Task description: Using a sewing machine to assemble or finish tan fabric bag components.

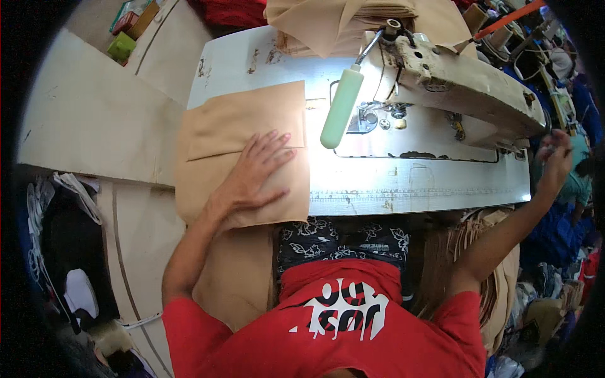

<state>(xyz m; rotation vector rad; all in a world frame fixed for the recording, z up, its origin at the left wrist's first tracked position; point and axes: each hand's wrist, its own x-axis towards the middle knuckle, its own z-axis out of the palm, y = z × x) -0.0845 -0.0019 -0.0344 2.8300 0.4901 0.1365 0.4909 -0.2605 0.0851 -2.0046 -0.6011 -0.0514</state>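
Note:
A tan fabric piece [212, 189] lies near the left end of the white sewing machine table [368, 189]. A horizontal seam or fold edge crosses it. Palm down on this cloth, my left hand [260, 170] rests with its fingers spread and grips nothing. My right hand [555, 151] is at the far right, beside the handwheel end of the industrial sewing machine [463, 80]. It is blurred with curled fingers, so I cannot tell whether it holds anything. A pale green lamp [342, 108] on a bent metal arm hangs before the needle area and partly hides it.
Stacked tan cloth [345, 23] sits behind the machine, and more tan pieces [487, 255] hang at my right. Thread cones [501, 35] stand at the back right. A cream side surface [99, 113] adjoins on the left. A person in teal [576, 175] is beyond my right hand.

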